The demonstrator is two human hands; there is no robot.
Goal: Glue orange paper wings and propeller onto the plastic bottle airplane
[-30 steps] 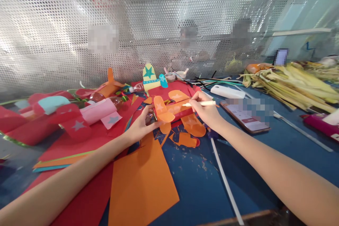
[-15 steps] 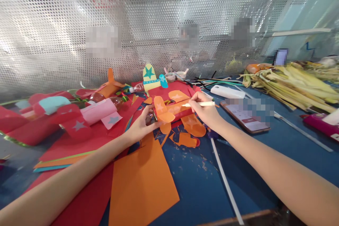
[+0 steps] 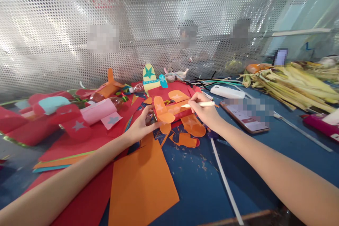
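Note:
An orange paper airplane model with pale stars on its rounded wings and tail lies in front of me. My left hand grips its tail end between thumb and fingers. A white marker pen is pinched in my right hand, its tip at the top of the orange body. Orange paper scraps lie just below the model. An orange sheet and red sheets are spread by my left forearm.
Finished-looking paper planes in red, pink and yellow stand left and behind. To the right are a phone, a white power bank, a white stick and dried corn husks. A perforated metal screen rises behind.
Almost nothing differs. The marker pen has shifted very slightly while its tip stays on the orange body; the left hand keeps its hold.

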